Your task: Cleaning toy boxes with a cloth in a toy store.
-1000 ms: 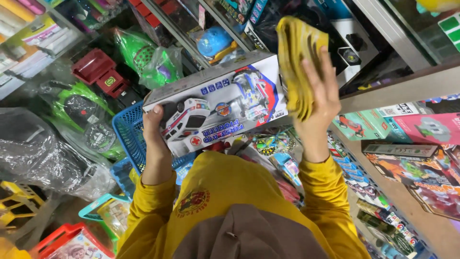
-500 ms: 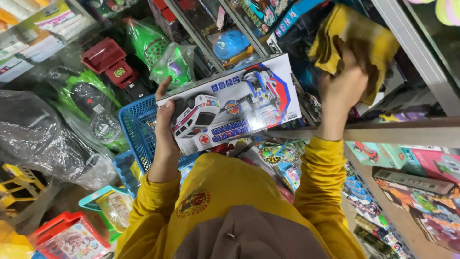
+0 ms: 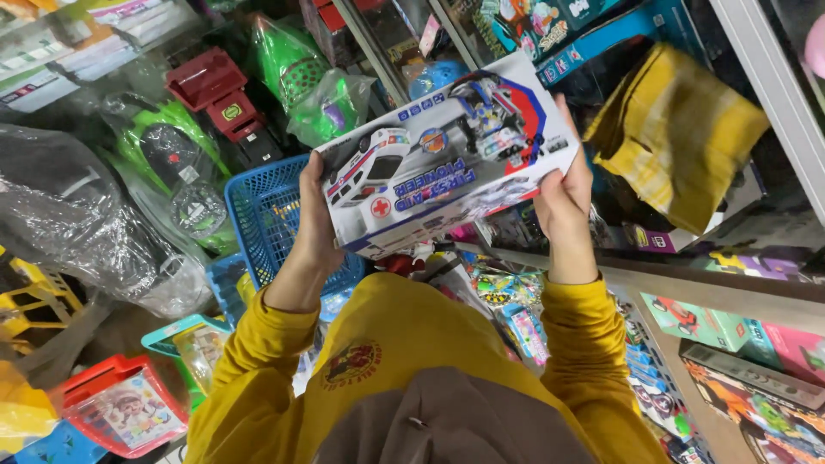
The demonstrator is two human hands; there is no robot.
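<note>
I hold a long white toy box (image 3: 447, 163), printed with a white ambulance car, level in front of my chest. My left hand (image 3: 316, 225) grips its left end and my right hand (image 3: 567, 191) grips its right end. A yellow checked cloth (image 3: 679, 136) lies on the shelf just right of the box, apart from my right hand. Both my sleeves are yellow.
A blue plastic basket (image 3: 258, 215) sits under the box. Green ride-on toys in plastic wrap (image 3: 172, 163) and a red toy truck (image 3: 219, 94) fill the left. Shelves of boxed toys (image 3: 739, 344) run along the right; small boxed toys (image 3: 129, 412) lie lower left.
My right hand let go of the yellow cloth, which now lies on the shelf, and took hold of the box's right end. The box rose and shifted right.
</note>
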